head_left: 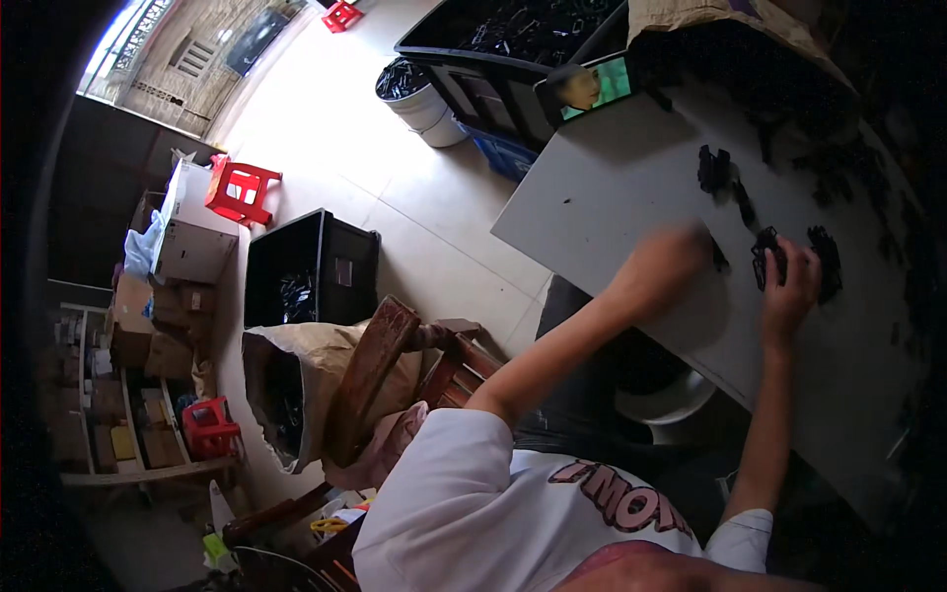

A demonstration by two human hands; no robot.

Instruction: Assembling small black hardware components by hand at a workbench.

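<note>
On the grey-white tabletop (631, 187), my right hand (792, 281) is closed over a cluster of small black plastic parts (767, 242). Its fingers bend over the near side of the cluster, and their exact kind is too dark to make out. My left hand (673, 259) is smeared by motion above the table, so its fingers do not show. A thin dark piece (720, 259) lies just beside it. Farther back are another black cluster (713, 170) and a narrow dark strip (744, 202). One more black bunch (825, 261) lies to the right of my right hand.
A phone (597, 89) with a lit screen leans at the table's far edge, near a paper sack (710, 15). Black crates (483, 94) and a white bucket (419, 109) hold black parts. Leftward are another black crate (350, 271), an open sack (286, 345) and a red stool (242, 189).
</note>
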